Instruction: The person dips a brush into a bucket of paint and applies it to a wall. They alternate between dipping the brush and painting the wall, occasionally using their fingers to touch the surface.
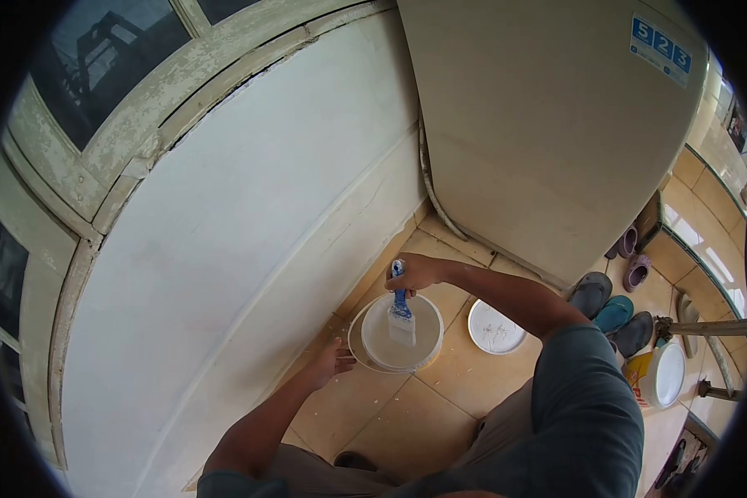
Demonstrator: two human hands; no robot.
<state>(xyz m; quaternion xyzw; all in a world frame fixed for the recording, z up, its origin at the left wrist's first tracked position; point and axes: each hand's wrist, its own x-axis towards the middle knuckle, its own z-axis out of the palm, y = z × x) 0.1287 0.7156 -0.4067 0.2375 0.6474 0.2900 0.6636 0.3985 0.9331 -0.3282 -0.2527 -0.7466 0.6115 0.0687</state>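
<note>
My right hand [411, 274] is closed around the blue handle of a paintbrush [402, 329]. Its whitened bristles point down over a white paint bucket [435, 355] on the tiled floor, overlapping the pale paint in this view. To the left of the bucket, my left hand [334, 363] has its fingers stretched out and apart, with the fingertips right at the bucket's thin wire handle [350, 332]. Nothing shows in that hand. A round white lid [496, 327] lies flat on the floor to the right of the bucket.
A white wall [249, 191] runs along the left, below worn window frames [149, 91]. A large beige cabinet-like unit [548, 124] stands ahead, with a hose [430, 178] beside it. Sandals [614, 314] and another bucket [666, 375] are at the right.
</note>
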